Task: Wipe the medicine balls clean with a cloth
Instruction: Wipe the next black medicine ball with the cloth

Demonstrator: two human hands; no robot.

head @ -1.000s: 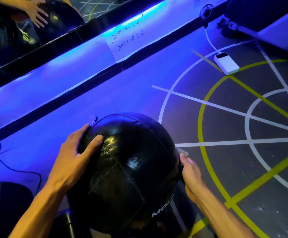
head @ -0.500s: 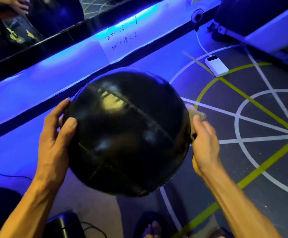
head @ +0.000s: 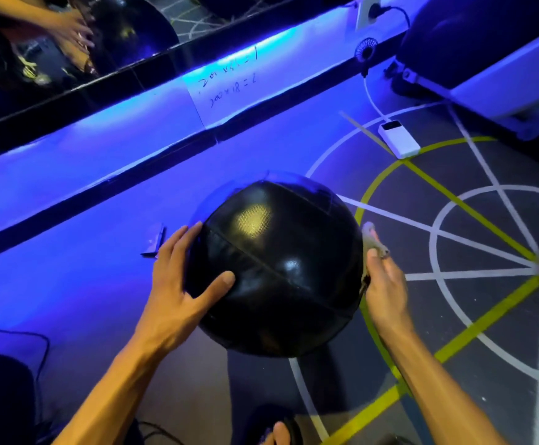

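Observation:
A large black medicine ball [head: 277,268] with stitched seams is held up between both hands above the floor. My left hand [head: 178,284] lies spread on its left side, fingers straight and thumb across the front. My right hand [head: 385,284] presses a small grey cloth [head: 372,240] against the ball's right side; most of the cloth is hidden between palm and ball. The ball's underside and far side are out of sight.
A white power bank [head: 398,139] with a cable lies on the floor at upper right, near a small fan [head: 366,49]. A mirror wall with a blue-lit ledge [head: 101,149] runs along the back. Dark equipment [head: 1,396] stands lower left. My foot [head: 281,431] shows below.
The ball was lifted from low by my body, then moved slightly lower and right in view. My left thumb slid further across the front. The right hand stays on the cloth.

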